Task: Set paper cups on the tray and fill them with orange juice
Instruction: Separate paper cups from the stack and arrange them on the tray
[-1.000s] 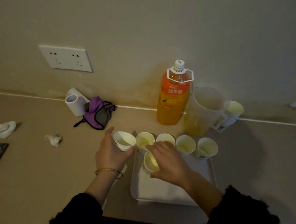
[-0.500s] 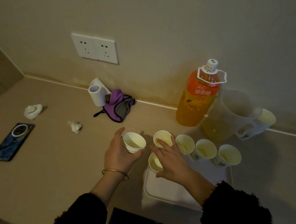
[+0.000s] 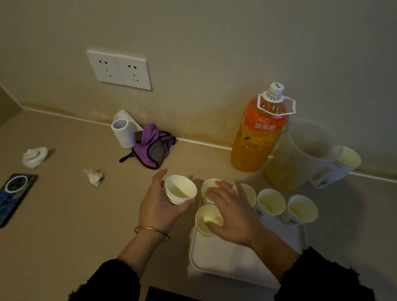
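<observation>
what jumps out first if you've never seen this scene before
The bright orange juice bottle standing by the wall, behind the tray, draws the eye first. Next come the two hands in the middle: the left hand holds a paper cup just left of the tray, while the right hand spreads over the tray cups at the far-left corner. A dark phone lies on the counter at far left.

Both arms wear black sleeves of a fuzzy, tufted knit; the left sleeve (image 3: 103, 288) and the right sleeve (image 3: 321, 282) end in ragged edges short of the wrists. A thin gold-coloured bangle (image 3: 151, 230) circles the wrist behind the left grip (image 3: 158, 208).
</observation>
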